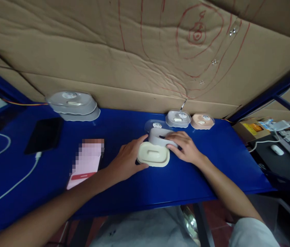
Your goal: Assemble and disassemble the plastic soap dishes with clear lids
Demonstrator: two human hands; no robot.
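Observation:
A cream oval tray (157,156) with a raised bar in its middle lies on the blue table. My left hand (127,160) grips its left end, thumb at the near edge and fingers along the far side. In my right hand (187,147) is a grey oval box body (156,136), tilted over the tray's far edge. Its underside is out of sight, and I cannot tell whether it touches the tray. Just behind it lies a clear lid (148,126) with a round sticker, partly covered by the grey body.
Grey (178,119) and peach (202,121) clear-lidded boxes stand by the cardboard wall (83,51). More grey boxes (75,106) are stacked at the back left. A lit phone (87,163) and a dark device (44,135) with a white cable lie left. A mouse (277,150) sits right.

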